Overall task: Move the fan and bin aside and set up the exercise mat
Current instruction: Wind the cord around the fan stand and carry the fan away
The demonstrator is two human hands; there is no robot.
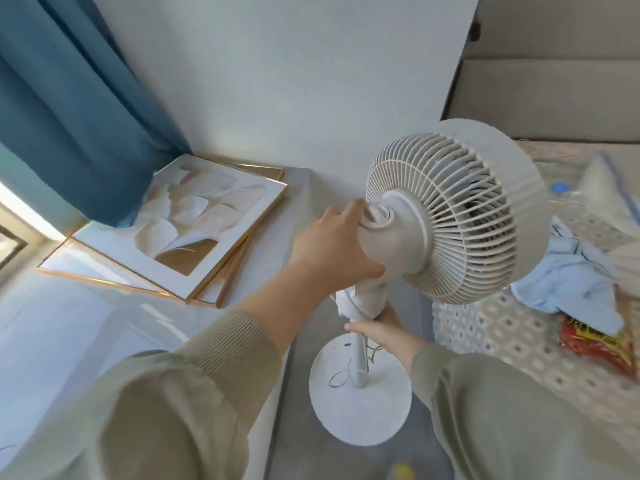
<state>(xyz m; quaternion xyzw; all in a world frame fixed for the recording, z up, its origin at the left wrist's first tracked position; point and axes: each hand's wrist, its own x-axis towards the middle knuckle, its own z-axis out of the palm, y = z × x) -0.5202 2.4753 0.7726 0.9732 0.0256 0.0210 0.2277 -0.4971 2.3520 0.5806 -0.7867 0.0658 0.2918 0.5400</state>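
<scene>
Centrally, a white plastic pedestal fan (450, 220) with a round ribbed grille stands out against a plain white wall (277, 81), its head turned to the right. A person in ribbed grey-green sleeves holds it with both hands. The left hand (332, 244) cups the back of the fan's motor housing, fingers curved over the top near the rear knob and thumb wrapped underneath. The right hand (384, 332) grips the thin pole just below the fan's head, fingers curled round it. The fan's round white base (360, 393) sits low over a grey strip of floor (304, 358), with a loop of cord lying on it; whether the base touches the floor cannot be told. Left of the fan, a stack of gold-framed beige and white pictures (180, 230) lies flat, and a blue fabric curtain (69, 116) hangs beyond them. Right of the fan is a bed with a pale patterned cover (519, 341), where a crumpled light blue cloth (568, 282) and a red printed packet (595, 341) lie.
</scene>
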